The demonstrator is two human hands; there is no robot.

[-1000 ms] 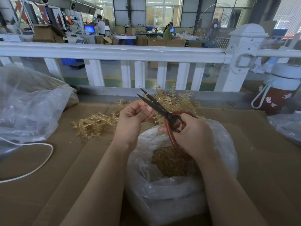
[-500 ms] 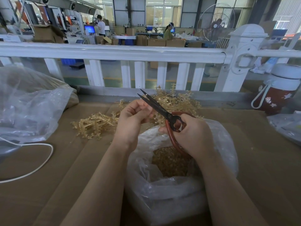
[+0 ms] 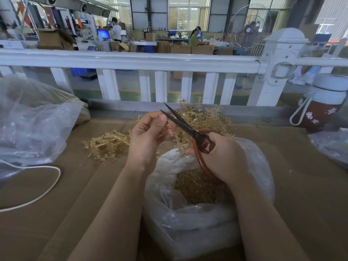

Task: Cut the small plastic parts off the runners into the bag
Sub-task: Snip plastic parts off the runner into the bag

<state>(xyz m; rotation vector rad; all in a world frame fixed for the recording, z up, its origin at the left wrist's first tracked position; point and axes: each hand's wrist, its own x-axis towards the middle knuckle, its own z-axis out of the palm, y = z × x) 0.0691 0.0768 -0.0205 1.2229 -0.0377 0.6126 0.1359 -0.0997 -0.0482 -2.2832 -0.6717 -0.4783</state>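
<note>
My left hand pinches a pale amber runner above the open clear bag, which holds a heap of small amber parts. My right hand grips the red handles of dark-bladed scissors. The blades are slightly parted and point up-left, right beside my left thumb. Piles of amber runners lie behind the hands and to the left on the cardboard-covered table.
A large clear bag lies at the left with a white cable curling below it. A red and white flask stands at the right, above another plastic bag. A white railing runs along the table's far edge.
The hands have barely shifted; the scissors' blades stay slightly parted at the runner near my left thumb.
</note>
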